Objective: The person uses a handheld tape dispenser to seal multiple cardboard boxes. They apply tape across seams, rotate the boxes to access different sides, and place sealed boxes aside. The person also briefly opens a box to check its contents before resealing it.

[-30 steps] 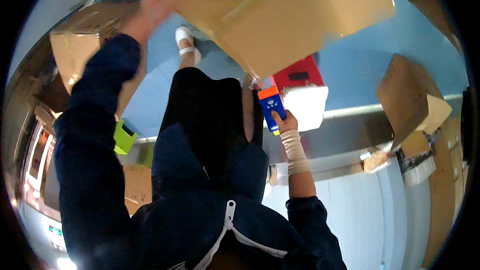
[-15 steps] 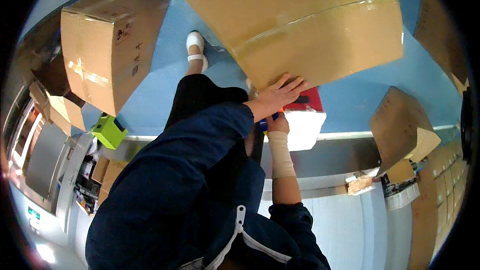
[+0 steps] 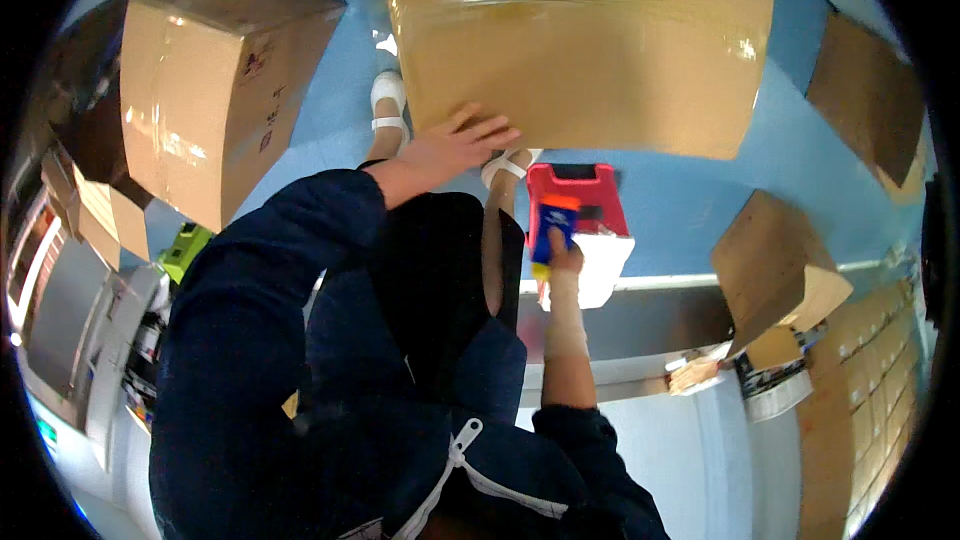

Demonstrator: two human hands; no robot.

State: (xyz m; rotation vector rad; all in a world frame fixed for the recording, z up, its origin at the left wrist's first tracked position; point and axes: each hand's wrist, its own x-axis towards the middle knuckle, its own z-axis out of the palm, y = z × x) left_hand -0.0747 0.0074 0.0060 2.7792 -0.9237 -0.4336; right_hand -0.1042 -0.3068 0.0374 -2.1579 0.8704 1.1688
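Observation:
A large taped cardboard box (image 3: 580, 70) takes up the top middle. My left hand (image 3: 450, 152) lies on its near left edge, fingers stretched out and slightly blurred. Lower and to the right, my right hand (image 3: 565, 254), with a beige wrap round its wrist, is closed round a small blue object (image 3: 553, 225) with an orange end and a yellow end; its exact kind is unclear. Beneath that hand are a red plastic item (image 3: 607, 195) and a white block-like thing (image 3: 600, 275), both partly covered.
Another tall cardboard box (image 3: 185, 110) stands to the left, with a bright green object (image 3: 185, 250) near it. At the right are an open carton (image 3: 775, 260), a further box (image 3: 868, 95) and stacked cartons (image 3: 880, 380). My white shoes (image 3: 388, 95) are on the blue floor (image 3: 680, 210).
The large box has turned, so its tape seam now runs nearly level. My left hand has moved left along its edge. The blue object in my right hand now shows more fully.

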